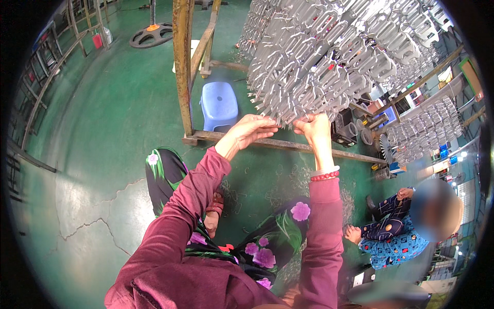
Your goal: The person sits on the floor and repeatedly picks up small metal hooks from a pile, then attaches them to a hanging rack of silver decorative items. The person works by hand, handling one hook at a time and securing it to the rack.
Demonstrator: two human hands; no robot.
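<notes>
A dense mass of silver slotted metal parts (319, 62) hangs in linked rows in front of me. At its lower edge, my left hand (247, 135) reaches in from the left, thumb and fingertips pinched at the end of a small metal part. Just to its right, my right hand (315, 131) has its fingers curled in a pinch on the bottom of the same hanging rows. The fingertips partly hide the pieces they hold. A red bead bracelet (325, 176) and a pale bangle circle my right wrist.
A rusty metal rack (182, 67) stands around the hanging parts, its low bar passing beneath my hands. Behind its post is a blue plastic stool (219, 105). A co-worker (396, 226) sits low at right, near another hanging batch (427, 129). Thin wire pieces litter the green floor.
</notes>
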